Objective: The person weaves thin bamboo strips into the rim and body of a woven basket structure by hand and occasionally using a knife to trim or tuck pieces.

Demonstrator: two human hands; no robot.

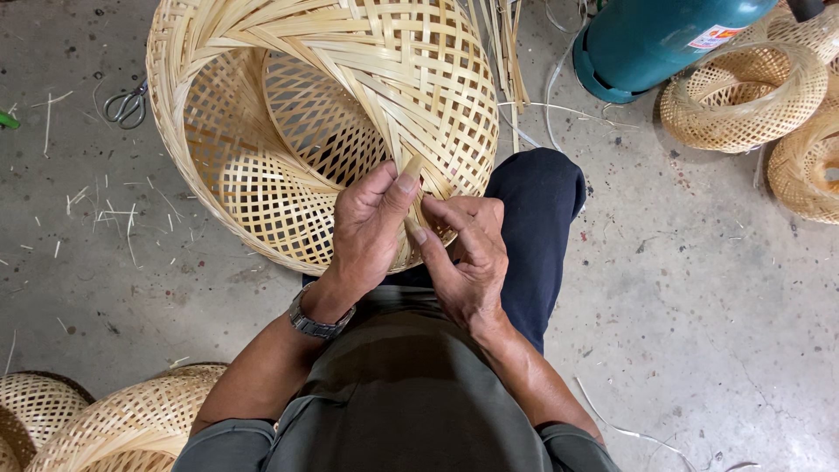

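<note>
Pale woven bamboo basket (323, 122), a large open-weave shell, lies tipped on its side against the person's knee, its mouth facing left and toward the camera, its long axis running up and away from the grip. At the grip, the left hand (371, 223) and right hand (463, 249) both pinch closed on a flat bamboo strip end (411, 170) at the near rim. The step looks like tucking that strip into the weave; the next move would need a firm push under a crossing strip. Beyond lie steel scissors (128, 105) on the concrete floor (699, 306) and smaller woven baskets (743, 96).
</note>
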